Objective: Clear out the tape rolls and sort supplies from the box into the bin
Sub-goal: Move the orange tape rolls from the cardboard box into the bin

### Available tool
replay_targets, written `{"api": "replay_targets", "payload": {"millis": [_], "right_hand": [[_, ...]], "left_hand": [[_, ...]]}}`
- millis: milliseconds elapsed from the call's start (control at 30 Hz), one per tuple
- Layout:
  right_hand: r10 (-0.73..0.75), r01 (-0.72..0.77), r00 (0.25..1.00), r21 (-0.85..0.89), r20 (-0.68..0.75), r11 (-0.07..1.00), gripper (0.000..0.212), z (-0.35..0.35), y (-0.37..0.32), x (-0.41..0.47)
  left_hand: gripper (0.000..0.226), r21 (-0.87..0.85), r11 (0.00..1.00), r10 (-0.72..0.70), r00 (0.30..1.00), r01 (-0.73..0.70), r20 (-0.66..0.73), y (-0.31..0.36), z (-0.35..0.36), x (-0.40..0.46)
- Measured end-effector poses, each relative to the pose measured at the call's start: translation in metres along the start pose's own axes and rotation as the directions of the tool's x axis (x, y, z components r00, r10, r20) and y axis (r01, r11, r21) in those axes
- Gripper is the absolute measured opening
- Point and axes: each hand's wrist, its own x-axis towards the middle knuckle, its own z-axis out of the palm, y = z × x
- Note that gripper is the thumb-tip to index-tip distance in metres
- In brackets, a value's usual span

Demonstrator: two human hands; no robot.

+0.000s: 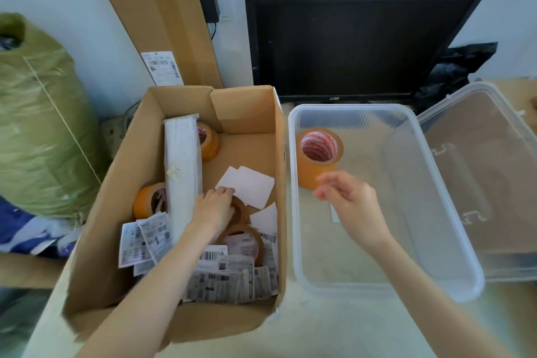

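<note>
The cardboard box (180, 241) sat open on the table (334, 328), and just to its right, at three o'clock, stood the clear plastic bin (293, 212), with its transparent lid (479, 171) lying tilted against the bin's far side. The person's left hand (213, 208) was down in the box, fingers curled round a brown tape core (241, 211) that lay among white cards (250, 186) and a heap of shipping labels (220, 276). A second, nearly spent tape ring (247, 240) lay at six o'clock from that hand, touching the labels. A long white packet (183, 171) ran lengthwise through the box; one orange tape roll (210, 141) peeked out at its upper end, toward twelve o'clock, and another orange roll (146, 200) leaned beside it at nine o'clock from the hand. The right hand (345, 197) hung over the bin, fingers loosely spread and holding nothing, just in front of the large orange tape roll (318, 154) that stood on end in the bin's far-left corner, its red-and-white core showing. Behind both containers a black monitor (357, 43) stood against the wall, a tall flat carton (162, 14) leaned at eleven o'clock, and a green woven sack (37, 125) bulked off to the left.
</note>
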Motion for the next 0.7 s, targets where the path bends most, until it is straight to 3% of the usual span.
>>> {"api": "replay_targets", "payload": {"millis": [233,333,433,567,700], "right_hand": [[0.021,-0.022,0.999,0.024,0.041,0.999,0.032,-0.01,-0.001,-0.019],[0.023,-0.025,0.998,0.037,0.062,0.999,0.031,-0.021,0.0,-0.019],[-0.003,0.0,0.996,0.033,0.093,0.999,0.029,-0.029,-0.001,-0.017],[-0.041,0.037,0.993,0.045,0.111,0.998,0.023,-0.038,-0.003,-0.014],[-0.079,0.063,0.988,0.119,0.136,0.991,0.025,-0.04,-0.008,-0.014]], "left_hand": [[0.029,0.186,0.979,0.091,0.996,-0.089,0.0,-0.001,-0.009,0.01],[0.028,0.199,0.972,0.151,0.982,-0.126,-0.114,-0.004,-0.021,0.002],[0.026,0.042,0.995,0.099,0.954,-0.091,-0.282,-0.004,-0.046,-0.013],[0.029,-0.128,0.991,-0.029,0.838,-0.048,-0.546,0.009,-0.09,-0.04],[0.025,-0.228,0.97,-0.097,0.717,-0.089,-0.691,0.042,-0.131,-0.072]]}}
